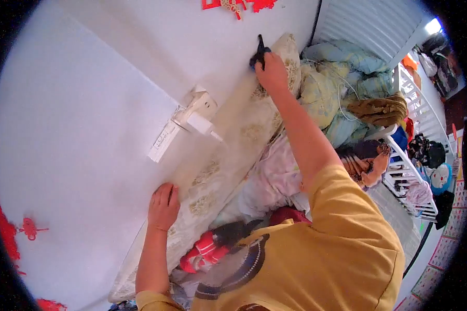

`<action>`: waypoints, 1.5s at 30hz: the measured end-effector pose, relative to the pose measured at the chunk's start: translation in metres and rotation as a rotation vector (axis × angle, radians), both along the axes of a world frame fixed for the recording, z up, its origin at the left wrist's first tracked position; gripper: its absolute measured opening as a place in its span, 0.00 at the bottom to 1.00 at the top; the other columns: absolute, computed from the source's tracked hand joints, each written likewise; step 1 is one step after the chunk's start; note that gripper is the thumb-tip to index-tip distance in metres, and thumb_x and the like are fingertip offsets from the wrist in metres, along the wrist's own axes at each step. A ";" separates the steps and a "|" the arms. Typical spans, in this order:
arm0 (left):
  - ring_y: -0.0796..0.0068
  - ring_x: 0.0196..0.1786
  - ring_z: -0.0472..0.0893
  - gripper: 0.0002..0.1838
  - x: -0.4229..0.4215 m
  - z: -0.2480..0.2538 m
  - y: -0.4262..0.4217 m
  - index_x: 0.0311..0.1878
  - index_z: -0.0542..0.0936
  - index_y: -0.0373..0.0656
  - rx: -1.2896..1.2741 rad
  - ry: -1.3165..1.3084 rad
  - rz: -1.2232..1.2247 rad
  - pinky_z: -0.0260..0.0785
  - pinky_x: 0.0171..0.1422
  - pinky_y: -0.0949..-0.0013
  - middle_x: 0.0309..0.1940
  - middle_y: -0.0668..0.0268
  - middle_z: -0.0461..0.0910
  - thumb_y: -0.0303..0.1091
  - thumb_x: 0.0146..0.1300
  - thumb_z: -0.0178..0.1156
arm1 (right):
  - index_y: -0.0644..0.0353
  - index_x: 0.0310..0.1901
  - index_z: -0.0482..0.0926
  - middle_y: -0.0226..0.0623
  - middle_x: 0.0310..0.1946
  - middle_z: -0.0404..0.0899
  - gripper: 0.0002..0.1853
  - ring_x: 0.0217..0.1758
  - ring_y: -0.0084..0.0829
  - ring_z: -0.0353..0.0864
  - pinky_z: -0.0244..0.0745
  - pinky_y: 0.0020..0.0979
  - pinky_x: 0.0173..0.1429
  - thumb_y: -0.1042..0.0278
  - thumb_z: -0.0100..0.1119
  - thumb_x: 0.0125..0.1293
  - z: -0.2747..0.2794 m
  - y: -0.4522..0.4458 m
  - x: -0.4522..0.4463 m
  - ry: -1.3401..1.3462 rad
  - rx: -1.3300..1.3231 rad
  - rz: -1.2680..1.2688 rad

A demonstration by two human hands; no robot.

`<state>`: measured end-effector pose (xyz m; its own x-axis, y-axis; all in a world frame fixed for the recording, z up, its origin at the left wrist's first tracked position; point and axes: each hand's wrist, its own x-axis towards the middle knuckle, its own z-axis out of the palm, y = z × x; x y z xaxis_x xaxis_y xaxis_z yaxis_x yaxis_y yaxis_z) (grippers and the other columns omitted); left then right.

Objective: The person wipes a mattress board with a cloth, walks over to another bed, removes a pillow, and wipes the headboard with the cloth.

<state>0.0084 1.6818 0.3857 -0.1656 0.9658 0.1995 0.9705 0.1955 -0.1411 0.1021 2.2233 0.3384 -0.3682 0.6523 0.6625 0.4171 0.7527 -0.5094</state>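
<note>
My right hand is closed around a small dark tool with a thin black end pointing up. The tool is against or very close to the white wall; its exact kind cannot be made out. My left hand lies on the wall's lower part, beside the top edge of a long cream panel with gold flowers, its fingers slightly bent and nothing visible in them. This padded panel or mattress side runs along the wall beneath both hands.
A white socket box with a plug juts from the wall between my hands. Rumpled checked bedding, a brown cloth and pink bedding lie to the right. Beyond stands a white railing. Red decorations hang on the wall.
</note>
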 end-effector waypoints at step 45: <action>0.55 0.59 0.78 0.22 0.001 0.006 0.007 0.59 0.78 0.39 0.066 0.064 -0.067 0.75 0.59 0.55 0.58 0.57 0.77 0.25 0.59 0.62 | 0.62 0.45 0.81 0.51 0.44 0.83 0.16 0.53 0.56 0.80 0.76 0.52 0.59 0.60 0.66 0.61 -0.009 0.107 0.013 -0.251 0.129 -0.005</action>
